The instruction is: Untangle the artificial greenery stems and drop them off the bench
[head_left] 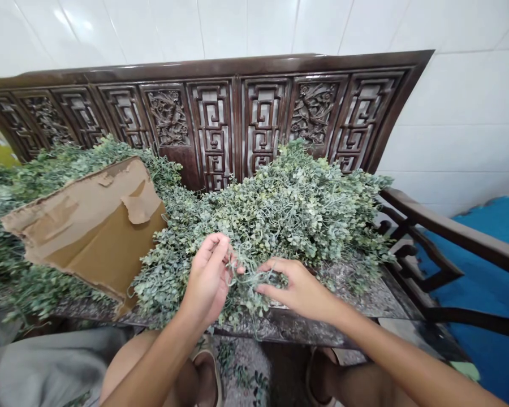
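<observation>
A large heap of artificial leafy sprigs (pixel 297 203), pale green with thin stems, lies on the bench in front of me. My left hand (pixel 212 271) is at the heap's near edge, its thumb and fingers pinched on the thin stems of a sprig (pixel 248 274). Facing it from the right, my right hand (pixel 290 285) curls its thumb and fingers loosely around the same tangle of stems. A short span of stems runs between both hands. Some fingertips are hidden among the greenery.
A torn piece of brown cardboard (pixel 97 226) leans on more greenery at the left. Behind rises the bench's carved dark wood back (pixel 237 124), with an armrest (pixel 449 232) at the right. Another person's knee (pixel 59 362) shows at lower left. Fallen sprigs (pixel 250 376) lie on the floor.
</observation>
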A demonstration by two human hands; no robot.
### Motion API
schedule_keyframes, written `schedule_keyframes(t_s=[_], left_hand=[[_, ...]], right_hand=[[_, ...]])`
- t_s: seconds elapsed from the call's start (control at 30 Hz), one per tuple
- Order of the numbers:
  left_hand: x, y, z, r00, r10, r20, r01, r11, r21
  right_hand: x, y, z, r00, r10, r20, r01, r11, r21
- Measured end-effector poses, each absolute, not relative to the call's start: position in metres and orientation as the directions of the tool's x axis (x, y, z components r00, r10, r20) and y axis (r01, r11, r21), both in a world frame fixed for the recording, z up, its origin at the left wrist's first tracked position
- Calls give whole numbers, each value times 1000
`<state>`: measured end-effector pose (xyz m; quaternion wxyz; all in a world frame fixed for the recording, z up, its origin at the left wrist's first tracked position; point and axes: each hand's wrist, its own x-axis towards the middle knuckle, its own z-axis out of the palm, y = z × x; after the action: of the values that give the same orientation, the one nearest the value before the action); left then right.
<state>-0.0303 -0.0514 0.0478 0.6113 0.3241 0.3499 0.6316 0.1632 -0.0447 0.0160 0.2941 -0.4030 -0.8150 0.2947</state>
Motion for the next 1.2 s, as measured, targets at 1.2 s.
schedule_keyframes(t_s=[1.2], left_hand=[[-21,-62,23,322,928,186,242,-271,932]], right_hand=[[185,-47,31,-532,760,374,503,639,-582]])
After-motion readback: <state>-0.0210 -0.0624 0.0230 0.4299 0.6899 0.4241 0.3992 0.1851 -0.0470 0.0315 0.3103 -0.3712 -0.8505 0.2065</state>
